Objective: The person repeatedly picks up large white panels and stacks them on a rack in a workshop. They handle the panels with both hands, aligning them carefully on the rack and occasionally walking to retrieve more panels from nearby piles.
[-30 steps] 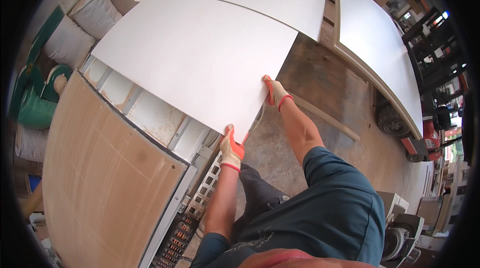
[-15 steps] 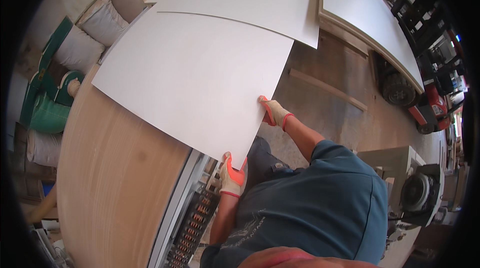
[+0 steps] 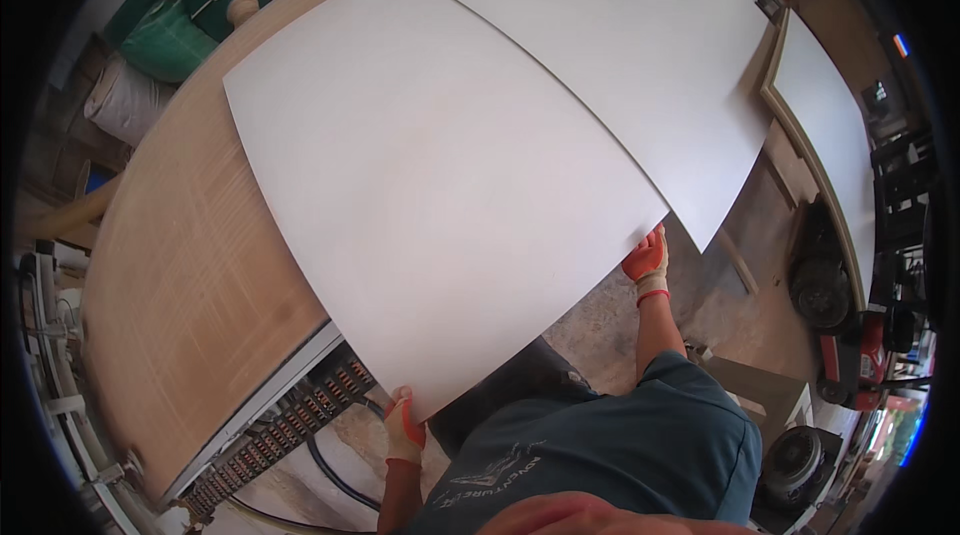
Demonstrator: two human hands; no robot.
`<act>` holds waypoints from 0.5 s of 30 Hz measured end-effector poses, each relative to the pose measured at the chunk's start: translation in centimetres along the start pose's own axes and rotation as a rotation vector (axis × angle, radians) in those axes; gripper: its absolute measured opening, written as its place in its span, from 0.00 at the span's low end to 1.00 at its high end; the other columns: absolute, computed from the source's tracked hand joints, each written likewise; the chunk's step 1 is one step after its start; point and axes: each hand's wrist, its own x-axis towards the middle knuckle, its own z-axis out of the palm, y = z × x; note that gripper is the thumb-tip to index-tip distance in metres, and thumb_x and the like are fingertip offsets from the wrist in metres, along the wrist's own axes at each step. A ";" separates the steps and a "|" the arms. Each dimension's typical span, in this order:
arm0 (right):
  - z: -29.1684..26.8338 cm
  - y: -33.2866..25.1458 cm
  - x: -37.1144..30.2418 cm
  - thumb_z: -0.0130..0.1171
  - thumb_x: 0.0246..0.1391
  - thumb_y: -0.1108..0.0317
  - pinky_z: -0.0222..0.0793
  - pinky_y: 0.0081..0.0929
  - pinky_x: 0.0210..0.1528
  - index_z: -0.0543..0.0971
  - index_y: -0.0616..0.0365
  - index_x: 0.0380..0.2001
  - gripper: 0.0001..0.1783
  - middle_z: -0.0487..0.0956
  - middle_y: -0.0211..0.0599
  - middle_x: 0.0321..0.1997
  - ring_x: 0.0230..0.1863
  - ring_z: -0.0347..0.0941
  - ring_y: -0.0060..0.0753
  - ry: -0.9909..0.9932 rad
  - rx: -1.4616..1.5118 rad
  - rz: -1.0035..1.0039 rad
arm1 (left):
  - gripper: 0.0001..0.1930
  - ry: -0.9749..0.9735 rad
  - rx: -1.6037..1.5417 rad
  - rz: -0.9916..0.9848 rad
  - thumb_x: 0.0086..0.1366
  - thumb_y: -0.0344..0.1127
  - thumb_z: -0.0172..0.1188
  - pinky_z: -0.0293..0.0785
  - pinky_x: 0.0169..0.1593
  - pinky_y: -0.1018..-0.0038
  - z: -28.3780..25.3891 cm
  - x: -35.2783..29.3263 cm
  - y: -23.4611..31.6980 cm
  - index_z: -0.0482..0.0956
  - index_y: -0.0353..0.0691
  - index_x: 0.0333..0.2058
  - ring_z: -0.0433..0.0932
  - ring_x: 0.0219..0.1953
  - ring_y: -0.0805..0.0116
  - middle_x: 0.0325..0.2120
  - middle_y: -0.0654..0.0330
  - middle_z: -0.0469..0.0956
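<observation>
A large white board (image 3: 430, 175) lies tilted across the middle of the view, its far edge over a second white board (image 3: 620, 65). My left hand (image 3: 403, 430), in a cream and orange work glove, grips the near corner, thumb on top and the other fingers hidden underneath. My right hand (image 3: 648, 260), gloved alike, holds the right edge close to the far right corner, with its fingertips partly under the board. Left of the board is a wide tan work surface (image 3: 200, 265), with rows of copper-coloured parts (image 3: 290, 425) along its near end.
At the right, a stack of white boards (image 3: 825, 125) sits beside a red forklift (image 3: 855, 365). A strip of wood (image 3: 738, 260) lies on the floor. A machine with a round motor (image 3: 795, 465) stands at lower right. Green equipment (image 3: 165, 40) and stuffed sacks (image 3: 125, 100) are upper left.
The top board has turned relative to my view and its near corner is closer to me. My right hand has slid farther along the edge toward the far corner. My left hand keeps the near corner.
</observation>
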 end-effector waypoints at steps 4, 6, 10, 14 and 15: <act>2.1 4.3 -4.2 0.63 0.66 0.41 0.72 0.36 0.62 0.77 0.54 0.58 0.31 0.80 0.33 0.59 0.55 0.76 0.35 0.495 -0.569 0.169 | 0.20 0.288 0.062 0.124 0.72 0.41 0.65 0.80 0.43 0.72 -7.6 -3.4 0.3 0.78 0.36 0.57 0.82 0.44 0.68 0.46 0.61 0.83; 3.5 8.0 -7.5 0.63 0.65 0.40 0.72 0.35 0.59 0.77 0.55 0.57 0.31 0.79 0.33 0.59 0.55 0.75 0.34 0.602 -0.688 0.107 | 0.25 0.252 0.014 0.208 0.72 0.43 0.67 0.81 0.47 0.69 -12.2 -4.2 1.5 0.76 0.34 0.59 0.82 0.46 0.65 0.48 0.60 0.82; 3.7 14.8 -17.0 0.66 0.58 0.39 0.72 0.45 0.54 0.77 0.52 0.58 0.34 0.80 0.33 0.54 0.53 0.74 0.35 0.665 -0.636 0.183 | 0.27 0.285 -0.044 0.218 0.70 0.44 0.70 0.81 0.49 0.68 -22.8 -6.0 3.5 0.76 0.35 0.60 0.83 0.48 0.65 0.50 0.59 0.82; 3.2 20.8 -25.6 0.66 0.56 0.37 0.73 0.52 0.49 0.79 0.50 0.58 0.35 0.80 0.34 0.55 0.51 0.76 0.42 0.681 -0.781 0.193 | 0.28 0.287 -0.092 0.261 0.68 0.44 0.72 0.82 0.51 0.67 -33.0 -8.1 4.3 0.75 0.37 0.61 0.83 0.47 0.65 0.49 0.59 0.83; 2.9 22.1 -27.4 0.66 0.55 0.36 0.73 0.51 0.45 0.80 0.51 0.54 0.34 0.81 0.33 0.51 0.47 0.76 0.40 0.735 -0.790 0.234 | 0.29 0.276 -0.095 0.247 0.68 0.45 0.72 0.82 0.53 0.65 -35.5 -8.7 4.4 0.75 0.37 0.61 0.83 0.49 0.63 0.51 0.58 0.82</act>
